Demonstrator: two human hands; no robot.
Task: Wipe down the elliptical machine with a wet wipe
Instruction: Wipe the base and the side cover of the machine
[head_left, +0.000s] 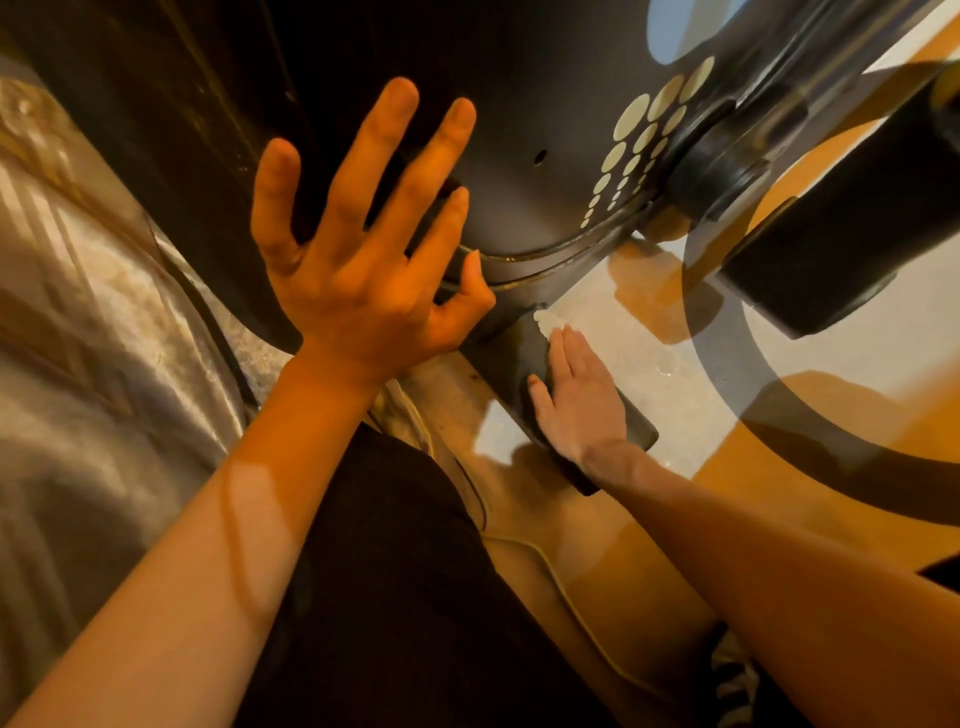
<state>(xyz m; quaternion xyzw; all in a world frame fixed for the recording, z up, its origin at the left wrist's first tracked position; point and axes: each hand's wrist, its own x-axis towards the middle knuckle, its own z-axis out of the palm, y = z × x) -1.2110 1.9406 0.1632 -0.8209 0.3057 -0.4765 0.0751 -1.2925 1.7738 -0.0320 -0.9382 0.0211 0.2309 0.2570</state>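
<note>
1. Our left grip (363, 249) lies open, fingers spread flat against the dark housing (519, 130) of the elliptical, holding nothing.
2. Our right grip (582, 395) is open too, its straight fingers pressing the wet wipe (545, 319) onto the base bar (511, 358) low by the floor (649, 338). Only a white edge of the wet wipe shows past the fingertips.
3. Nothing pinches the wet wipe, so we judge it could bunch up or slide out from under the flat fingers and off the bar.
4. Leaning hard on the housing, we could lose balance or snag the cord (558, 569) beside our knee.
</note>
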